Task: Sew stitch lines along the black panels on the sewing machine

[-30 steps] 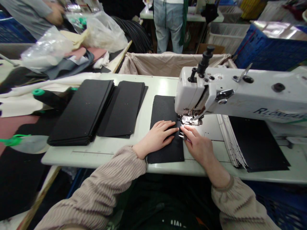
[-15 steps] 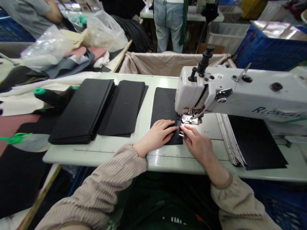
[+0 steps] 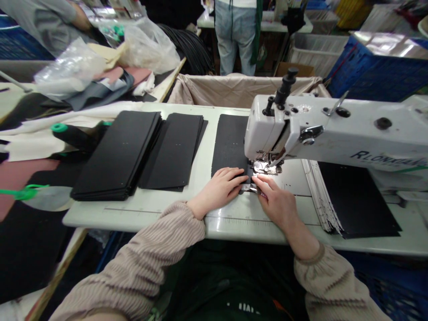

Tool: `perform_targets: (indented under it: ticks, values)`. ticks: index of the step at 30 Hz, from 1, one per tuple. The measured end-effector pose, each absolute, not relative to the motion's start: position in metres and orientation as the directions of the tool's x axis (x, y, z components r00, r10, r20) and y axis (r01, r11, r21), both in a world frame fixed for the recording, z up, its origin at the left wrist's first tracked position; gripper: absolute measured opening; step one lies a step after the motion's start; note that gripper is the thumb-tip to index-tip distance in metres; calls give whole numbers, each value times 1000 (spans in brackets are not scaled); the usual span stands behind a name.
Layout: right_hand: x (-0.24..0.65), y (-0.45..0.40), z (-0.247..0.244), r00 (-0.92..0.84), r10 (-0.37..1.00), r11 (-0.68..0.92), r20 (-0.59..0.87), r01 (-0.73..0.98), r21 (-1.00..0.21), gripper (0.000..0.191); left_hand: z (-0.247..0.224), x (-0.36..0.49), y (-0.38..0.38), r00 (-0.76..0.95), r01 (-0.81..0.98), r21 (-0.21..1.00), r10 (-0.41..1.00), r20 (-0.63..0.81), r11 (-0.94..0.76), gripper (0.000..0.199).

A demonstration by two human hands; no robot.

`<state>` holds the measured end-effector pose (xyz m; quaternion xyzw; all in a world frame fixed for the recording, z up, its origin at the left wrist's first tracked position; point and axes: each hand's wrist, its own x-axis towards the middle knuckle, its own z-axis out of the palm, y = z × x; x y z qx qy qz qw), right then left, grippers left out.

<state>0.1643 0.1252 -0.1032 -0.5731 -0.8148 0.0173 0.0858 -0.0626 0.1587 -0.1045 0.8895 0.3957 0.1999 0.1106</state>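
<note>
A black sheet panel lies flat on the white sewing table, and its near end runs under the presser foot of a white industrial sewing machine. My left hand rests flat on the panel, fingers pointing at the foot. My right hand lies just beside it, pinching small metal thread snips at the panel's near edge. The needle is hidden by the machine head.
Two stacks of black panels lie left of my hands, and a white-edged stack with black sheets lies right, under the machine arm. A cloth-lined bin stands behind the table. Two co-workers stand beyond it, among plastic bags and blue crates.
The black panel has slid away from me under the presser foot, so its near end now sits close to my fingertips. My hands have stayed nearly in place.
</note>
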Motion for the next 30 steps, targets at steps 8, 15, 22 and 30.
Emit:
perform_targets:
  ticks: [8,15,22,30]
  values:
    - [164,125,-103,-324,937,343,129,926,-161,47,-106,-60,163,570,702,353,786,240,-618,40]
    - [165,126,-105,-324,933,348,155,923,-165,47,-109,-57,173,562,724,336,798,218,-602,48]
    - [165,126,-106,-331,931,355,157,920,-165,46,-110,-57,174,550,734,339,808,211,-588,50]
    - [165,126,-105,-326,932,352,159,919,-177,46,-107,-53,177,557,731,337,804,207,-593,47]
